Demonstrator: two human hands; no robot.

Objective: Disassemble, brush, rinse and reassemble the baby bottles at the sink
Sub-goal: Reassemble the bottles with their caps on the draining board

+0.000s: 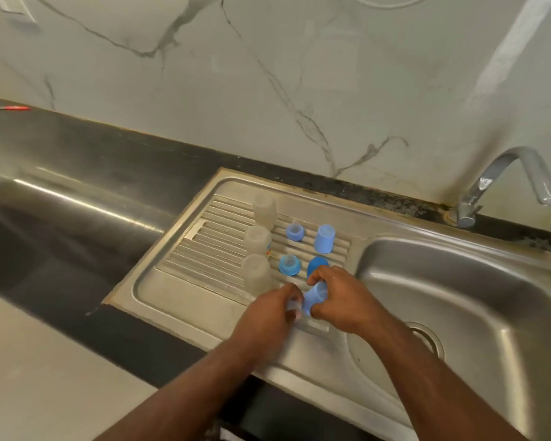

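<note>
Nearest to me, my two hands meet over the front edge of the drainboard (178, 281). My right hand (337, 297) grips a light blue cap (314, 297), the fingers curled around it. My left hand (268, 316) pinches a small clear piece (295, 308) just beside the cap; the picture is blurred here, so I cannot tell what the piece is, or whether it touches the cap.

Just behind my right hand a dark blue cap (315, 265) stands on the ribs, partly hidden by my fingers. To its left sits a blue ring (289, 265) with a clear teat in it. Farther back stand a paler ring (295, 231) and a pale blue cap (324, 238), well apart from each other.

On the left of these parts three clear bottles stand mouth down in a row going away from me: the near bottle (255, 274), the middle bottle (257, 240) and the far bottle (264, 210). Each stands close to the next one.

On my right is the basin (458, 297), with its drain (427, 337) partly hidden behind my right forearm. Beyond it the tap (506, 179) rises from the dark counter (77, 160), and its spout bends over the basin. Behind all is a marble wall (268, 74).
</note>
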